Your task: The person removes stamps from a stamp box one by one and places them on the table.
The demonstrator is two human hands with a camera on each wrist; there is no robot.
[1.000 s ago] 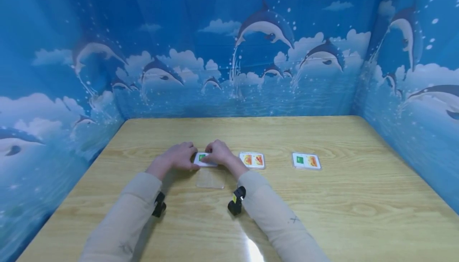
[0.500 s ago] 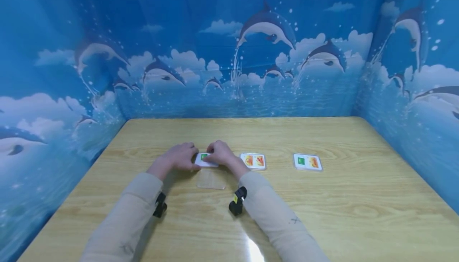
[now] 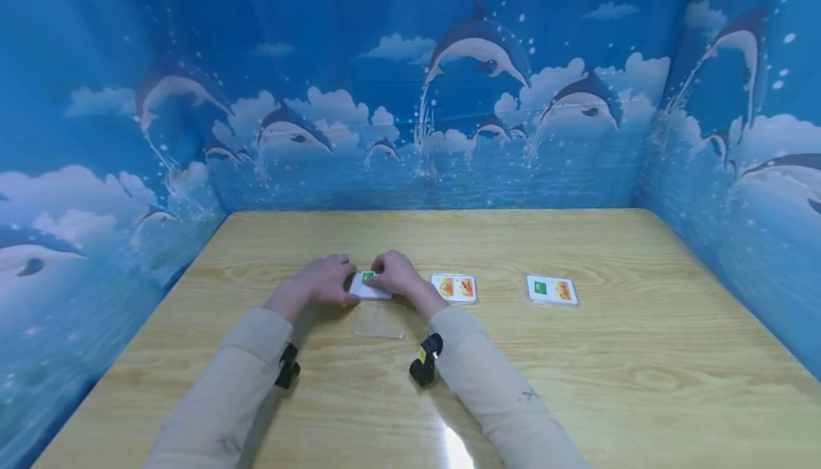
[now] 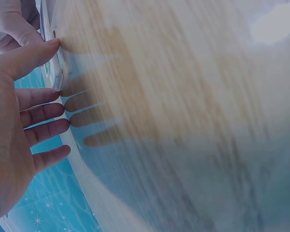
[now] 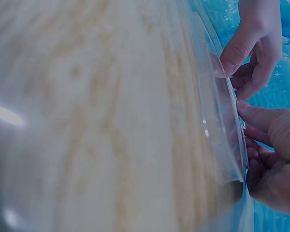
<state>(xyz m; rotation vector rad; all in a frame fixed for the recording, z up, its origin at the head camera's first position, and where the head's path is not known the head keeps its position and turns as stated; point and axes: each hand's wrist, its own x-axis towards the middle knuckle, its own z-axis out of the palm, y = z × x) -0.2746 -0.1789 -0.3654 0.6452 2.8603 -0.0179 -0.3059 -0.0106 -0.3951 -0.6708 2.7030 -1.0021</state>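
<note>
My left hand [image 3: 318, 281] holds the left end of a small clear plastic card case, its thumb [image 4: 36, 54] on the near edge and index finger at the corner. The other fingers are spread nearly straight. A white card [image 3: 360, 291] with a green square lies at the case, between both hands. My right hand [image 3: 399, 274] reaches over it from the right, thumb and curled fingers pinching the card. Part of the card is hidden under the right fingers. Just in front, a clear plastic cover [image 3: 378, 324] lies flat on the table.
To the right on the wooden table [image 3: 616, 369] lie a cased card with two orange pictures [image 3: 454, 288] and, farther right, a cased card with green and orange pictures [image 3: 552, 289]. Blue dolphin curtains [image 3: 321, 169] stand along the table's back and sides.
The green square has shifted slightly away from me and to the right, and more of it shows. Both hands keep nearly the same place. The other cards and the cover lie as before.
</note>
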